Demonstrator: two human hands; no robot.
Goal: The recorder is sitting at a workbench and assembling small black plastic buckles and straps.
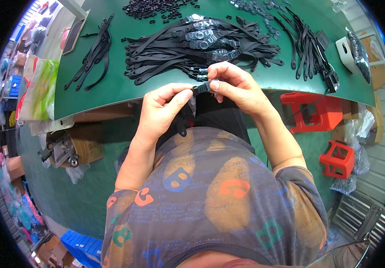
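Between my two hands is a black strap (202,88) with a ribbed, buckle-like black part, held just over the table's near edge. My left hand (160,106) pinches its left end between thumb and forefinger. Thumb and fingers of my right hand (240,90) close on its right end, hiding part of it. A dark strap end (182,129) hangs below, near my lap. Just beyond my hands lies a heap of black straps (156,60) with clear plastic parts (221,55) along its middle.
On the green table (116,85) lie smaller bunches of straps at left (95,58) and right (308,51). Small black pieces (150,8) and clear pieces (257,11) are at the back. A white container (345,54) stands far right; red stools (317,114) stand below.
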